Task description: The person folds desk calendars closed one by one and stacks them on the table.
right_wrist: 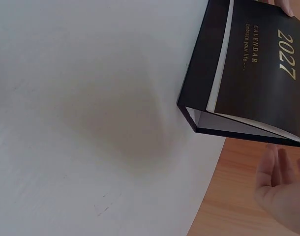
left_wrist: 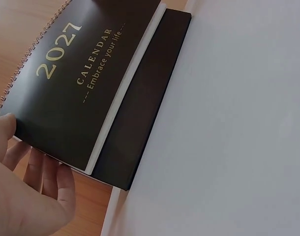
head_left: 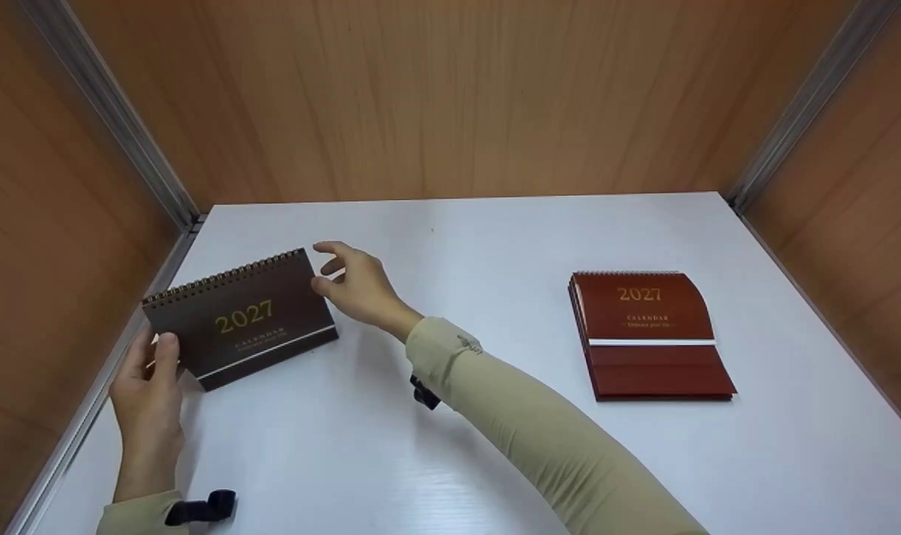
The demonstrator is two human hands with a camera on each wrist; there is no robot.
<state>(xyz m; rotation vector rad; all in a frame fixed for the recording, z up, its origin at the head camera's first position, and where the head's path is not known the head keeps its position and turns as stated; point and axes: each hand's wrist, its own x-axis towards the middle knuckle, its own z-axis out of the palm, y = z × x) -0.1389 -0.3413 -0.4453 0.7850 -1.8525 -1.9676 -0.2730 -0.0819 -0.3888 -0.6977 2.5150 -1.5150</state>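
A dark brown 2027 desk calendar [head_left: 246, 319] with a spiral along its top edge stands tilted at the left of the white table. My left hand [head_left: 149, 401] grips its left side, thumb on the cover and fingers behind, as the left wrist view also shows. At the opposite side is my right hand [head_left: 361, 290], its thumb tip at the calendar's edge and its other fingers loosely spread beyond it. The right wrist view shows the hollow triangular end of the calendar's stand [right_wrist: 194, 120], with the right-hand fingers [right_wrist: 275, 167] just beside it.
A red-brown 2027 desk calendar [head_left: 647, 334] rests on the right half of the white table [head_left: 457, 245]. Wood-grain panels [head_left: 450, 96] enclose the back and both sides, with metal posts [head_left: 116, 104] at the corners.
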